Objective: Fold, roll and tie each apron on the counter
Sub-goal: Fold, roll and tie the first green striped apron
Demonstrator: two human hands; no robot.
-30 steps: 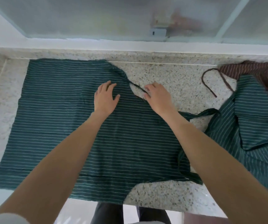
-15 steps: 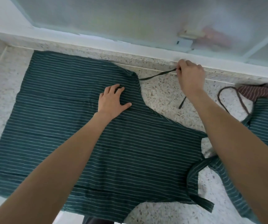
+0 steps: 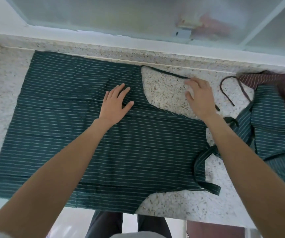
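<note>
A dark green apron with thin white stripes (image 3: 69, 134) lies spread flat on the speckled counter (image 3: 164, 90). My left hand (image 3: 116, 105) presses flat on its upper middle, fingers straight. One thin dark tie strap (image 3: 165, 72) runs from the apron's top corner rightward across the stone. My right hand (image 3: 200, 97) hovers over the strap's far end with fingers spread and relaxed, holding nothing. The apron's neck loop (image 3: 201, 169) lies by my right forearm.
A second green striped apron (image 3: 272, 134) lies bunched at the right, with a brown striped apron (image 3: 275, 79) and its looped cord (image 3: 231, 86) behind it. A frosted window (image 3: 121, 14) rises behind the raised back ledge. The counter's front edge runs along the bottom.
My right hand pulled the tie strap out toward the back ledge, then let it go; the strap now lies straight on the stone. My left hand stayed pressed on the apron.
</note>
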